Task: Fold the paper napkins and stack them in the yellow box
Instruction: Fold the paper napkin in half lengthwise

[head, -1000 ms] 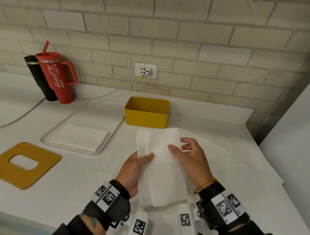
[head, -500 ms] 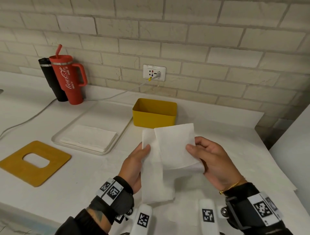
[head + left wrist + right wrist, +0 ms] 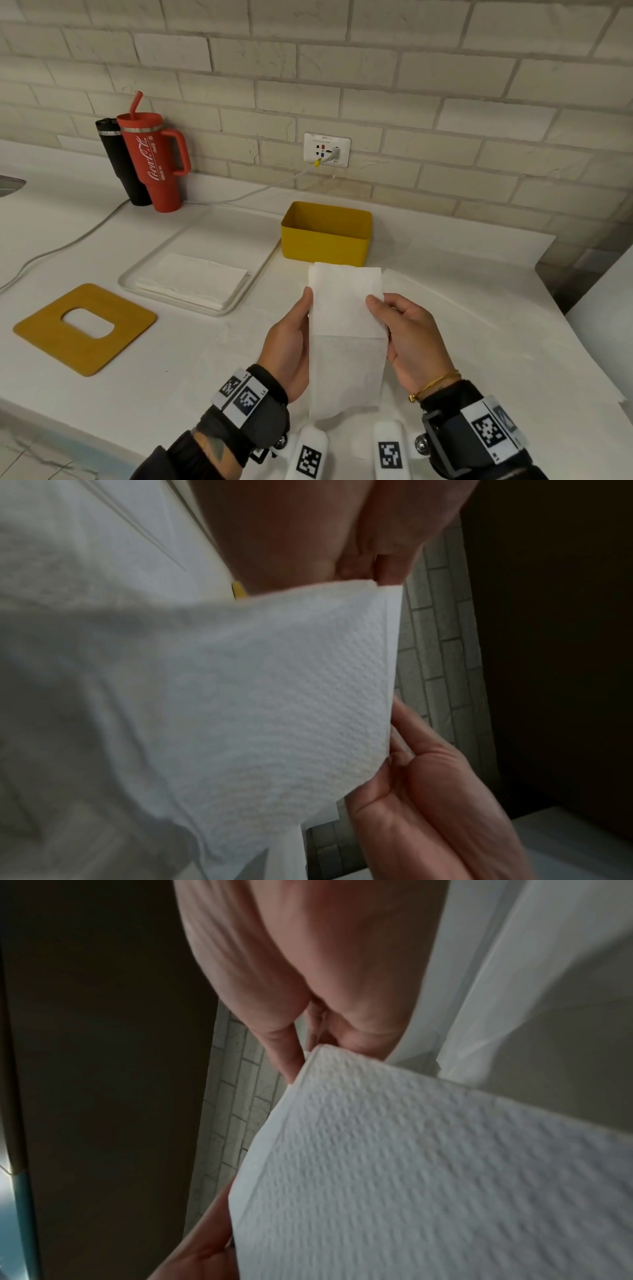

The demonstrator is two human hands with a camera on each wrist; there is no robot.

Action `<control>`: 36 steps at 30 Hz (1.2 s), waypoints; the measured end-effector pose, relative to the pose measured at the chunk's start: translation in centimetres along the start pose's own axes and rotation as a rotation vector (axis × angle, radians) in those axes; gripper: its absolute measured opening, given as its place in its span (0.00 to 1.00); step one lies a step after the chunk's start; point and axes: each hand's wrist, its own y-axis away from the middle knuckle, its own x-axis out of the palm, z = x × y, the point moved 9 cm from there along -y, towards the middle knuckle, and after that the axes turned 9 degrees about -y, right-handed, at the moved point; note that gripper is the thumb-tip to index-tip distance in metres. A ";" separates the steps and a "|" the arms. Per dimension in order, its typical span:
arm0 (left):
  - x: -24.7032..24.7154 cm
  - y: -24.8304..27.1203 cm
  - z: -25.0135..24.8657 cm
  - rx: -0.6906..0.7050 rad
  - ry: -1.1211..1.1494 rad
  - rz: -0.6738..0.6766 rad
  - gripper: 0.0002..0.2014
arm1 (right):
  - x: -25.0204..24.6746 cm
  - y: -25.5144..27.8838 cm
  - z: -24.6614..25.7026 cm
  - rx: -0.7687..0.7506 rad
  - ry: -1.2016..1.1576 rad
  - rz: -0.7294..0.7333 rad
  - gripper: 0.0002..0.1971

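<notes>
On your white countertop (image 3: 462, 308) sit a yellow box (image 3: 325, 236), a clear tray (image 3: 191, 246) holding a napkin stack (image 3: 191, 279), a wooden board with a cutout (image 3: 85, 329), a red tumbler (image 3: 154, 161), a black tumbler (image 3: 116, 161) and a white cable (image 3: 85, 233).

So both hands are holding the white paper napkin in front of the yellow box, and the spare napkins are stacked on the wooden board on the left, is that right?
Nearly. The spare napkins lie on the white tray, not the wooden board, as the head view shows. Both hands do hold the white paper napkin before the yellow box.
</notes>
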 end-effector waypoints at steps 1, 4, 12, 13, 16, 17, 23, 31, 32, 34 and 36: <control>0.0 0.0 0.0 0.002 0.002 0.003 0.27 | 0.0 -0.1 -0.1 -0.006 0.013 0.000 0.09; 0.1 -0.1 -0.1 0.013 -0.005 0.004 0.28 | -0.2 -0.4 -0.5 -0.014 0.063 -0.008 0.08; 1.1 -0.1 -0.1 0.018 -0.092 0.033 0.22 | -0.8 -0.6 -1.0 -0.012 0.115 -0.044 0.08; 1.1 -0.2 -0.1 0.022 -0.097 0.027 0.22 | -0.9 -0.6 -0.9 -0.015 0.116 -0.047 0.08; 0.4 -0.5 -0.1 0.025 -0.044 -0.025 0.21 | -1.4 -0.3 -0.4 -0.038 0.169 -0.070 0.13; 0.2 -0.7 -0.1 0.026 -0.019 -0.041 0.22 | -1.4 -0.2 -0.6 -0.025 0.210 -0.046 0.19; -0.5 -1.3 -0.4 0.027 -0.005 -0.024 0.22 | 0.7 0.9 -4.1 0.191 0.160 0.282 0.22; -0.9 -1.6 -2.6 0.119 -0.025 0.001 0.19 | 0.8 1.2 -4.7 0.195 0.252 0.278 0.15; -1.4 -1.8 -2.7 0.117 0.012 -0.024 0.18 | 0.8 1.4 -4.6 0.186 0.274 0.271 0.14; -1.9 -1.9 -2.3 0.077 0.063 -0.056 0.20 | 0.8 1.4 -4.5 0.157 0.291 0.261 0.12; -1.4 -1.5 -1.3 0.010 0.062 -0.035 0.25 | 0.8 1.1 -4.3 0.142 0.270 0.250 0.12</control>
